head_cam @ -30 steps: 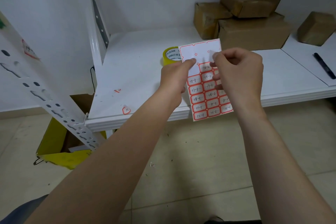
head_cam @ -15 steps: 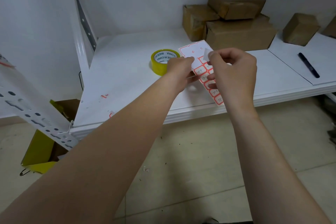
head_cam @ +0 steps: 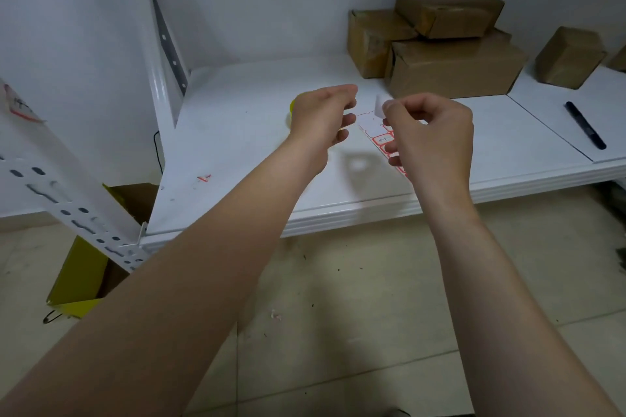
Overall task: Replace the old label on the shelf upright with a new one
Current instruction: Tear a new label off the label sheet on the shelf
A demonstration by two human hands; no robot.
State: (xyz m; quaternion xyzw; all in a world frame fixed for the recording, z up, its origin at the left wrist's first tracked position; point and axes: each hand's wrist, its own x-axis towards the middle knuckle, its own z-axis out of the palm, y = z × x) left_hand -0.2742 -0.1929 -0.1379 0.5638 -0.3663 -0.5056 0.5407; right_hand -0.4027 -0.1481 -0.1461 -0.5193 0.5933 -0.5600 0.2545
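My right hand [head_cam: 432, 139] pinches a small white label [head_cam: 379, 105], peeled off and held up between thumb and forefinger. Below it the label sheet [head_cam: 370, 122] with red-bordered labels lies low over the white shelf [head_cam: 237, 132], partly hidden by that hand. My left hand [head_cam: 320, 117] hovers beside it with loosely curled, parted fingers and nothing in it. At the far left the white perforated shelf upright [head_cam: 78, 186] carries the old torn red-and-white label [head_cam: 20, 107].
A yellow tape roll [head_cam: 291, 109] peeks out behind my left hand. Cardboard boxes [head_cam: 450, 68] stand at the back right of the shelf, a black marker [head_cam: 584, 125] lies to the right, a red label scrap [head_cam: 204, 178] nearer left. A yellow box [head_cam: 78, 281] sits on the floor.
My right hand has pulled one label off the sheet. My left hand has let go of the sheet, which has dropped towards the shelf.
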